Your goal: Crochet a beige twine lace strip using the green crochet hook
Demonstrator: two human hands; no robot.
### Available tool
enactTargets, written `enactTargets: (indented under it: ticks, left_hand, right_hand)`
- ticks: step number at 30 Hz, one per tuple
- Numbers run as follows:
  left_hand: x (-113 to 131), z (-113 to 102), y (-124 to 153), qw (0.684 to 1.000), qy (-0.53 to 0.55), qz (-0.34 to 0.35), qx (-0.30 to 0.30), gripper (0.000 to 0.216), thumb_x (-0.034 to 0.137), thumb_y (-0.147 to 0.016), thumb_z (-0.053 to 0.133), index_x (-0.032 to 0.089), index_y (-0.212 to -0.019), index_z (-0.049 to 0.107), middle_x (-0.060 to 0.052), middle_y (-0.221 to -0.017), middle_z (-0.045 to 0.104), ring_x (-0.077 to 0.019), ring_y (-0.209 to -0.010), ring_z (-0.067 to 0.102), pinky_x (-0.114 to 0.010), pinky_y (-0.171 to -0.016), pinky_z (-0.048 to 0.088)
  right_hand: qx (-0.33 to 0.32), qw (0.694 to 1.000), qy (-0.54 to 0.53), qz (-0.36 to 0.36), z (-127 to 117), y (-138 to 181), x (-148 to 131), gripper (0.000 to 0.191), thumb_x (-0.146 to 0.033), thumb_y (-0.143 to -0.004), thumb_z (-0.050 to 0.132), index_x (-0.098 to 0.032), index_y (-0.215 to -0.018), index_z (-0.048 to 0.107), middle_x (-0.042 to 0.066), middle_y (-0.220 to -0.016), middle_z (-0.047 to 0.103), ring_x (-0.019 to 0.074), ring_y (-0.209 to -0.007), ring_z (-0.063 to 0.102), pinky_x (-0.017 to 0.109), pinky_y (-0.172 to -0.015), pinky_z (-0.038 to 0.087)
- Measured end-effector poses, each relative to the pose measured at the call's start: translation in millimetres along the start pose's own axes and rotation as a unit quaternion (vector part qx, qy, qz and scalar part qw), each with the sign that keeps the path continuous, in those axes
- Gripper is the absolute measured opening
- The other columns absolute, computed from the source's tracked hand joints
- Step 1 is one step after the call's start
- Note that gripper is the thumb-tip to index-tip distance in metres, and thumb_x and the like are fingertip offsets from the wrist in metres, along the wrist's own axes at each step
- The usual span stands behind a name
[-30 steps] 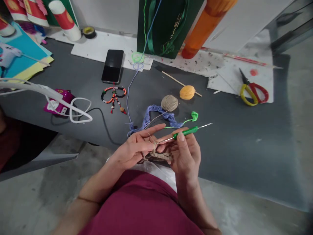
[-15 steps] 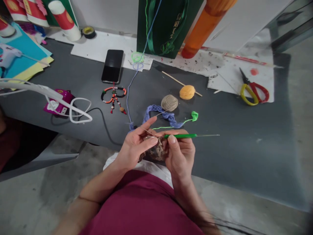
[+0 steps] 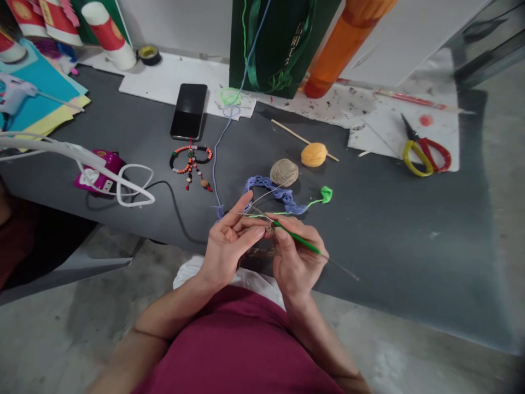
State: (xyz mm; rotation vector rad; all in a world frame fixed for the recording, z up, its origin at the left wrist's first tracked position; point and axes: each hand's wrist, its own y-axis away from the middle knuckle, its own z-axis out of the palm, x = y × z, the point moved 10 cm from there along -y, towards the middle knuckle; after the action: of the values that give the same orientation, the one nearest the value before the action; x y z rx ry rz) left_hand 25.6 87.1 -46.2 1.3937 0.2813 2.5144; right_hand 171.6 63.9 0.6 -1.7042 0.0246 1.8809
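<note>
Item, the green-handled crochet hook [image 3: 297, 237]: gripped by the right hand [image 3: 299, 260], between thumb and fingers; long axis slanting, one thin metal end pointing forward and leftward into the gap between the hands, the other running out past the right hand's outer side and back toward the wearer. Item, a small beige crocheted piece [image 3: 269, 230]: directly between the two sets of fingertips, just under the hook's forward part, about equally near both; its lower portion lost in shadow below the hands. From where I stand, whether the hook's tip sits inside a loop cannot be told. Item, the left hand [image 3: 225, 241]: thumb and fingers closed narrowly on the piece, index finger raised and pointing forward, wrist bent inward. The right hand: thumb uppermost, its tip just beside the piece, fingers curled beneath the handle, forearm coming in from the near right. Item, a beige strand [image 3: 264, 195]: leading from the raised index finger forward and rightward to a beige yarn ball [image 3: 284, 172], ahead of the hands. Item, a periwinkle crocheted strip [image 3: 293, 203]: lying curved just ahead of the fingers, with a green yarn bundle [image 3: 326, 194] ahead of the right hand.
</note>
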Motion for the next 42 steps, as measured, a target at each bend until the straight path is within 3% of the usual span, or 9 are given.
enactTargets:
  ticks: [2,5,9,18,27,42]
  left_hand:
    - [2.0,0.8,-0.3,1.000,-0.004,-0.003,-0.014,0.066,0.033,-0.078,0.093,0.025,-0.140,0.071,-0.002,-0.091,0.082,-0.0160,-0.081,0.077,-0.032,-0.086,0.063]
    - [6.8,-0.4,0.3,1.000,-0.023,-0.003,-0.016,0.064,0.033,-0.081,0.090,0.026,-0.142,0.070,-0.001,-0.094,0.080,-0.0138,-0.076,0.074,-0.030,-0.080,0.062]
    - [9.7,0.0,0.4,0.999,-0.047,-0.004,-0.022,0.062,0.033,-0.083,0.088,0.026,-0.142,0.070,0.000,-0.090,0.076,-0.0132,-0.075,0.070,-0.030,-0.079,0.060]
    - [13.6,-2.9,-2.0,0.998,-0.050,-0.007,-0.037,0.058,0.035,-0.083,0.088,0.027,-0.138,0.073,0.000,-0.086,0.074,-0.0142,-0.076,0.066,-0.032,-0.079,0.058]
    - [22.4,-3.9,-5.6,0.998,-0.050,0.018,-0.043,0.053,0.034,-0.082,0.089,0.027,-0.133,0.076,0.000,-0.082,0.073,-0.0125,-0.071,0.064,-0.029,-0.072,0.056]
    - [24.3,-4.9,-4.5,0.997,-0.056,0.023,-0.044,0.057,0.033,-0.081,0.089,0.026,-0.136,0.075,0.002,-0.079,0.072,-0.0100,-0.068,0.059,-0.025,-0.068,0.054]
  right_hand:
    - [0.023,0.993,-0.066,0.091,-1.8,-1.2,16.9,0.009,-0.022,-0.088,0.080,-0.030,-0.091,0.081,-0.003,-0.087,0.085,0.0164,-0.077,0.080,0.030,-0.068,0.065]
    - [0.024,0.976,-0.111,0.186,1.4,-0.8,29.9,0.004,-0.029,-0.083,0.085,-0.029,-0.083,0.081,-0.003,-0.080,0.084,0.0088,-0.049,0.063,0.020,-0.043,0.048]
    - [0.024,0.964,-0.123,0.232,0.9,-1.5,32.5,0.012,-0.037,-0.079,0.088,-0.029,-0.079,0.079,-0.003,-0.074,0.082,0.0066,-0.040,0.051,0.019,-0.035,0.038]
    - [0.024,0.966,-0.111,0.231,-1.8,-5.3,29.9,0.019,-0.042,-0.084,0.085,-0.027,-0.083,0.073,-0.004,-0.073,0.079,0.0053,-0.038,0.045,0.019,-0.032,0.033]
    - [-0.017,0.975,-0.088,0.203,0.0,-9.8,20.6,0.024,-0.049,-0.094,0.074,-0.028,-0.087,0.064,-0.003,-0.075,0.078,0.0063,-0.035,0.044,0.021,-0.030,0.030]
    - [-0.026,0.977,-0.074,0.199,-0.1,-11.3,19.5,0.024,-0.050,-0.095,0.073,-0.029,-0.088,0.061,-0.004,-0.071,0.076,0.0078,-0.033,0.043,0.023,-0.030,0.027]
